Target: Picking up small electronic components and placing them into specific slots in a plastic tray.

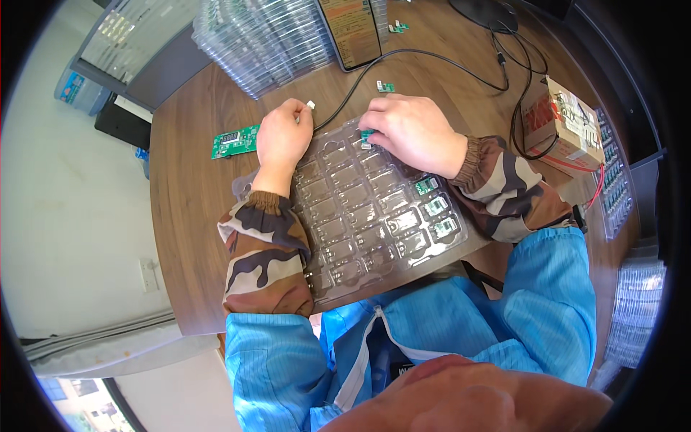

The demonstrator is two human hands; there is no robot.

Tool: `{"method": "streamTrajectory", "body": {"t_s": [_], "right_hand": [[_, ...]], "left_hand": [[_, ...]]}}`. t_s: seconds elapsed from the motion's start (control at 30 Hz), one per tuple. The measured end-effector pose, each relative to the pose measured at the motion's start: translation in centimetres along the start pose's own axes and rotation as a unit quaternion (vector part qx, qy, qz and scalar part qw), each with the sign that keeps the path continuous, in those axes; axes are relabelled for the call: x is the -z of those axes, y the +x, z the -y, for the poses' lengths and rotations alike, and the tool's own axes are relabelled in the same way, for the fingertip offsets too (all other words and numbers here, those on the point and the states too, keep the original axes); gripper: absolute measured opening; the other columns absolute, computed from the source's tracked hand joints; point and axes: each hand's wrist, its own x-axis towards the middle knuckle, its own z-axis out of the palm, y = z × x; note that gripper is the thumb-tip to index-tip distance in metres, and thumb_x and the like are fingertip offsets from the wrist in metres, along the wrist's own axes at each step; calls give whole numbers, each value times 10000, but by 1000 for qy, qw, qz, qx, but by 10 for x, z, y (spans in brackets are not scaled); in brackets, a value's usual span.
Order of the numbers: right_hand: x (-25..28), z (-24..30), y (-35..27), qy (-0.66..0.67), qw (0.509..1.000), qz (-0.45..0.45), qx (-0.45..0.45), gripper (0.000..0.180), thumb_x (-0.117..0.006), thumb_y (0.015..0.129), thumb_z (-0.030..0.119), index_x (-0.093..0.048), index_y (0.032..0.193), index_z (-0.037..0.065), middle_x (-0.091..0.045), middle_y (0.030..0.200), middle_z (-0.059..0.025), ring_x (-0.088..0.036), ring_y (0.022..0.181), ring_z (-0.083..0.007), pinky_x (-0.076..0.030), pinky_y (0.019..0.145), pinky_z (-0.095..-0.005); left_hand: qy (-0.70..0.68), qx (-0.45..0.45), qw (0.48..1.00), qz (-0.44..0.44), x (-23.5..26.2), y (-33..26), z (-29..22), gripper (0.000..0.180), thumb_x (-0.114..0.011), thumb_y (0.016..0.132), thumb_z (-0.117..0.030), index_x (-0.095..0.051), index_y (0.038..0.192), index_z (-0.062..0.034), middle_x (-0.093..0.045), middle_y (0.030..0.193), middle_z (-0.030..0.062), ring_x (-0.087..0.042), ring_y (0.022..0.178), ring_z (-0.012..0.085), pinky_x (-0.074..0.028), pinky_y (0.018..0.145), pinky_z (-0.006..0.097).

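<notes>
The compartment tray (360, 216) lies on the bench (194, 216); a circuit board (235, 141) lies left, a cardboard box (565, 126) right, stacked trays (266, 36) behind.

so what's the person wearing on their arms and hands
Both hands are bare: the left hand and right hand have no gloves. Each forearm is covered by a camouflage oversleeve in brown, tan and dark patches, with a ribbed elastic cuff at the wrist. Above these, the light blue sleeves of a work coat show.
</notes>
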Motion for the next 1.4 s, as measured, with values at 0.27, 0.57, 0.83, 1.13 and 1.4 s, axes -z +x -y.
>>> {"method": "streamTrajectory", "body": {"t_s": [0.27,0.57,0.83,1.13,1.4], "right_hand": [[2,4,7,53,997,51,-23,97,-592,691,93,-550,778,82,-565,765,-53,-559,737,-246,-455,613,-352],[-21,-24,65,290,956,-38,-20,102,-567,743,63,-594,811,-8,-625,689,-96,-618,633,-152,-486,577,-257],[-51,-35,87,319,933,-15,-166,121,-589,768,88,-618,836,-8,-634,722,-74,-609,621,-116,-500,575,-229],[-59,-31,91,288,943,-69,-150,125,-635,688,155,-661,763,59,-634,703,-96,-612,648,-206,-483,625,-290],[-54,-23,86,268,955,-69,-111,138,-631,694,146,-656,778,41,-636,707,-101,-618,646,-199,-487,621,-281]], "left_hand": [[-12,10,1000,2,5,-1,-3,185,-520,767,-240,-607,787,-78,-617,724,107,-584,700,296,-447,622,374],[-25,17,1000,0,2,0,1,193,-523,763,-249,-612,805,-83,-614,719,111,-586,705,295,-451,631,370],[-82,23,996,-12,-5,3,8,177,-532,753,-244,-617,792,-94,-611,708,107,-585,688,289,-451,619,374],[-86,34,996,-10,4,3,5,184,-538,750,-247,-627,796,-93,-614,695,93,-585,675,278,-454,618,368],[-82,48,995,-11,3,1,3,182,-534,746,-236,-630,792,-88,-617,702,96,-586,681,280,-456,626,370]]}}
